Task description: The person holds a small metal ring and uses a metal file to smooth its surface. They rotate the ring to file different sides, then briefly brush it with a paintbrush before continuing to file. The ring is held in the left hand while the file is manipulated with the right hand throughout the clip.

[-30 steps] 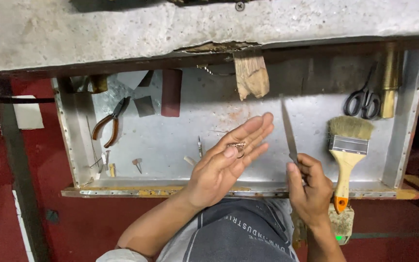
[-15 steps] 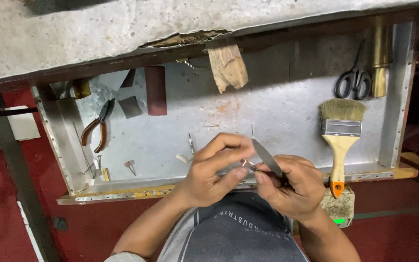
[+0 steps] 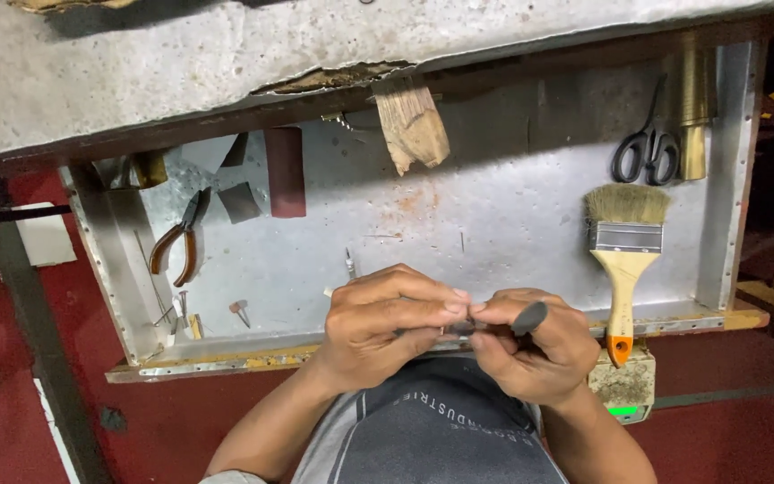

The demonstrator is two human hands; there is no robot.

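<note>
We see a shallow metal drawer tray [image 3: 512, 224] pulled out beneath a rough concrete slab [image 3: 226, 63]. Along its left edge lie orange-handled pliers [image 3: 179, 240], with a dark red block [image 3: 285, 170] and a small grey piece [image 3: 240, 203] near the back left corner. A small screw [image 3: 240, 310] rests near the front left. Near the right edge a wooden-handled paintbrush [image 3: 624, 255] lies with its handle over the front edge; black scissors [image 3: 642, 148] and a brass cylinder [image 3: 693, 112] occupy the back right corner.

Slim dark blade [image 3: 528, 317], tip up, small metal piece [image 3: 461, 329], perhaps
</note>
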